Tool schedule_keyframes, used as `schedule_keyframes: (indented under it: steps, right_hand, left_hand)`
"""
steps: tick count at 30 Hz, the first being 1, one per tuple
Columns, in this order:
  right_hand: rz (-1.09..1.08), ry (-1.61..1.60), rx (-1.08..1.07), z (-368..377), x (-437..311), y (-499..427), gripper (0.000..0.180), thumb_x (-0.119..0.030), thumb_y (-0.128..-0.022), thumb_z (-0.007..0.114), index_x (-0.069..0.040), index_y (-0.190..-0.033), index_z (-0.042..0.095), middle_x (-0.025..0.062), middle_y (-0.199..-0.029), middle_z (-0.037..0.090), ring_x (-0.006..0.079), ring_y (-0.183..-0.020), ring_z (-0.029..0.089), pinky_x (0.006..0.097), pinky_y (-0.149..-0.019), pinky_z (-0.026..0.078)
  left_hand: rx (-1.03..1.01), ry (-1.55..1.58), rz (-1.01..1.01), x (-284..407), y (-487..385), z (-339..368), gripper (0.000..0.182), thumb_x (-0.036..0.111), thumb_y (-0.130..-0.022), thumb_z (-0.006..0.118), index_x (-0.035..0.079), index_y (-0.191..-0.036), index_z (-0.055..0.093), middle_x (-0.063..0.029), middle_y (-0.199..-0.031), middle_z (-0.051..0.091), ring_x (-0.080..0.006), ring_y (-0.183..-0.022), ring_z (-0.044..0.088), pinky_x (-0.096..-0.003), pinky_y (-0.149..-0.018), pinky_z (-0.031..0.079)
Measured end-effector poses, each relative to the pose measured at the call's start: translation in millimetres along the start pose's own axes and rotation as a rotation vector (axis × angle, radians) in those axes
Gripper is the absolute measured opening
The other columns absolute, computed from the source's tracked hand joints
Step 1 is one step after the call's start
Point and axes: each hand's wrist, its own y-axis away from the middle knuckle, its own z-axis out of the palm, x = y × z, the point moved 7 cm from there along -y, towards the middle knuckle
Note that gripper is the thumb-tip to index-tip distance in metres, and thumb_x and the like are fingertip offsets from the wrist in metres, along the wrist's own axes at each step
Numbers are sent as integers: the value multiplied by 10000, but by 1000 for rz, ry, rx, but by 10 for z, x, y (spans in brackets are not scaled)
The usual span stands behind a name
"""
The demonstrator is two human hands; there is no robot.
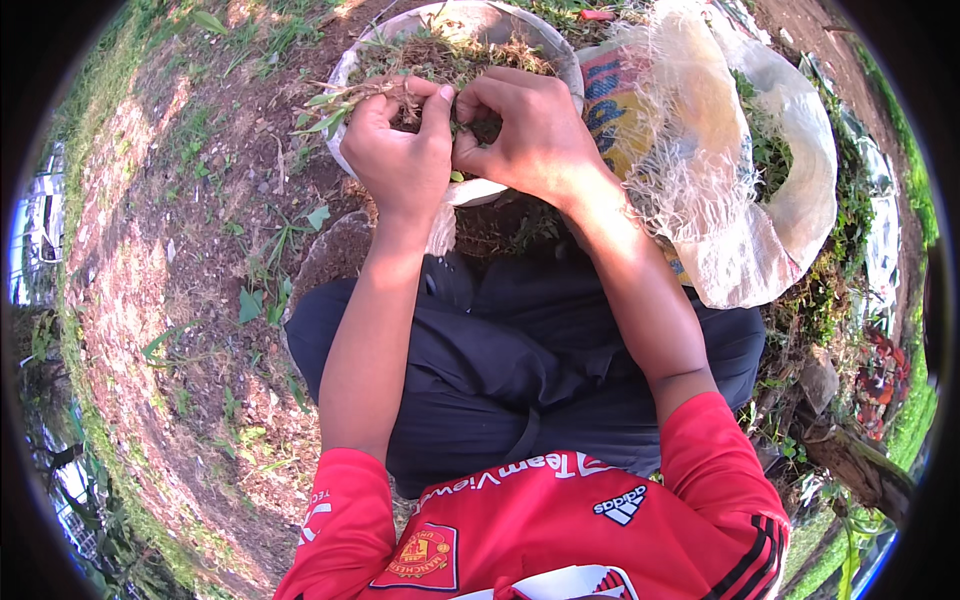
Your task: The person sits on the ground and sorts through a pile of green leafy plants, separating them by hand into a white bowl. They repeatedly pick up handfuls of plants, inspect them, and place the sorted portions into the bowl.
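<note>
Over a round pale basin (pixel 476 193), my left hand (pixel 405 154) grips a small uprooted weed (pixel 326 111); its green leaves stick out to the left and dry roots show by the fingers. My right hand (pixel 532 135) is close beside it, thumb and forefinger bent into a pinch near the left thumb. Whether a strand lies in that pinch is hidden. Inside the basin, beneath both hands, is a heap of pulled grass, roots and soil (pixel 487 56).
A frayed woven plastic sack (pixel 705 112) lies open to the right, with green plants (pixel 769 154) inside. Farther right are a stone (pixel 819 379) and a log (pixel 859 461). Bare soil with scattered weeds (pixel 202 247) stretches left. A small red object (pixel 596 14) lies beyond the basin.
</note>
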Motion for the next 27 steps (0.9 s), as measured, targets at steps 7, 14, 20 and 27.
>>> schedule_keyframes:
  steps: [7, 14, 20, 27]
  right_hand:
    - [-70, -39, -30, -55, 40, -3, 134, -85, -712, 743, -8, -793, 670, 129, -762, 671, 348, -707, 689, 440, -663, 583]
    - [22, -148, 20, -129, 111, -14, 133, -26, -747, 755, -11, -830, 652, 59, -813, 721, 166, -782, 748, 298, -728, 606]
    - [325, 55, -51, -418, 372, -27, 120, -54, -834, 773, -7, -939, 741, 36, -788, 749, 79, -740, 737, 256, -727, 601]
    - [33, -2, -16, -476, -28, -74, 245, -23, -847, 831, -67, -1087, 809, 86, -1081, 778, 188, -826, 787, 336, -735, 619]
  left_hand:
    - [-13, -81, 8, 24, 29, 5, 88, 5, -865, 833, -22, -892, 754, -85, -836, 785, -134, -762, 724, -304, -731, 559]
    - [46, 59, -140, -138, -41, -61, 97, 16, -873, 837, -14, -902, 748, -61, -826, 773, -111, -764, 699, -281, -729, 540]
    - [86, 57, -83, -139, -48, -96, 91, 30, -875, 840, 3, -891, 755, -58, -822, 773, -106, -753, 697, -293, -746, 538]
    - [69, 22, 29, -47, -28, -53, 99, 16, -861, 846, -7, -883, 752, -78, -846, 784, -126, -769, 721, -304, -747, 554]
